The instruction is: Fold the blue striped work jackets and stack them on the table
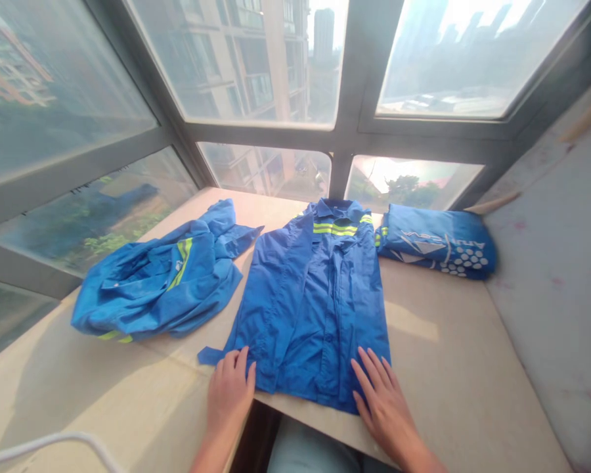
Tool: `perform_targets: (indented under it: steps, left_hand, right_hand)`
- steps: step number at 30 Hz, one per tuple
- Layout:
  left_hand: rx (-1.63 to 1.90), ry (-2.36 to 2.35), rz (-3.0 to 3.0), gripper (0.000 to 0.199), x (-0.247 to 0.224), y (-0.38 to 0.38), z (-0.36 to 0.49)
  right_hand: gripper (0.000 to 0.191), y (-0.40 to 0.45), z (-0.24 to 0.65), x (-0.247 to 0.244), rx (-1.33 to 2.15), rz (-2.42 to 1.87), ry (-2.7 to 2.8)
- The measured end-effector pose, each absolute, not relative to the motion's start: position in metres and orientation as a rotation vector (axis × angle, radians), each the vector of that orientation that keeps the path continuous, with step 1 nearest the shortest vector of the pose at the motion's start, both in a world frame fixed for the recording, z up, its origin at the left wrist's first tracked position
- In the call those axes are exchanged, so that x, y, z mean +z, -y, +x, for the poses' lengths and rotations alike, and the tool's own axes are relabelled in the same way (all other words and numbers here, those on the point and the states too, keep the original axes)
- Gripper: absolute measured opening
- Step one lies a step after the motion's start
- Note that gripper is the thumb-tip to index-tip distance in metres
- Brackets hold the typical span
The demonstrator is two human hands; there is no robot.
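A blue work jacket (300, 309) with yellow-green reflective stripes across the chest lies flat in front of me. Its collar points away, its hem faces me, and one sleeve is laid over the left of its front. At the lower left corner, my left hand (231, 387) rests with slightly bent fingers on the cloth, thumb apart. My right hand (381, 397) lies on the lower right corner with fingers spread. A small blue cuff or tab sticks out beside my left hand.
On the left lies a crumpled blue jacket (152, 282) with reflective strips. A folded blue garment with white print (436, 240) sits at the back right by the wall (551, 263). Windows border the wooden surface (453, 355). A white cable (54, 439) crosses the lower left.
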State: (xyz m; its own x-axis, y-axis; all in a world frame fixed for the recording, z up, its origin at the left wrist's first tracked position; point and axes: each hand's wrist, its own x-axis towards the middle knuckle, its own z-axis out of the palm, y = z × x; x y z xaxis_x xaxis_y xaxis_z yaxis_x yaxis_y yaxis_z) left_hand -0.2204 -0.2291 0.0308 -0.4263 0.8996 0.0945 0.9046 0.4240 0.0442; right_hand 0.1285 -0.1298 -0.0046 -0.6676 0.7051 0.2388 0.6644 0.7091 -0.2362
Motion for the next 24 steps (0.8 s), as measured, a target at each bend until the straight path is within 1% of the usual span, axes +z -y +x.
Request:
perform_targets:
  steps: [6,9,12,14,15,17,19,21,24]
  left_hand:
    - [-0.227,2.615,-1.680,0.038,0.032,0.244,-0.228]
    - [-0.301,2.668,-1.578,0.040,0.031,0.252,-0.231]
    - [-0.383,2.810,-1.432,0.050,0.026,0.257,-0.232]
    - [-0.432,2.976,-1.379,0.058,0.024,0.258,-0.232]
    - [-0.447,3.062,-1.374,0.059,0.025,0.258,-0.231]
    - [-0.444,3.213,-1.378,0.058,0.030,0.257,-0.230]
    - [-0.393,3.333,-1.365,0.055,0.036,0.257,-0.227]
    - [-0.380,3.414,-1.334,0.049,0.042,0.258,-0.225]
    - [-0.533,3.431,-1.322,0.042,0.045,0.261,-0.223]
  right_hand:
    - [0.058,0.135,0.149,-0.008,-0.056,-0.997,2.683]
    - [0.055,0.135,0.162,-0.009,-0.114,-0.961,2.657]
    - [0.046,0.134,0.174,-0.007,-0.096,-0.959,2.641]
    - [0.035,0.127,0.173,0.000,-0.019,-1.045,2.634]
    - [0.030,0.120,0.168,0.007,0.034,-1.107,2.626]
    - [0.023,0.099,0.146,0.024,0.158,-1.192,2.610]
    - [0.026,0.070,0.106,0.046,0.280,-1.158,2.619]
    - [0.030,0.036,0.050,0.068,0.376,-1.067,2.670]
    - [0.033,-0.017,-0.051,0.092,0.372,-1.025,2.792]
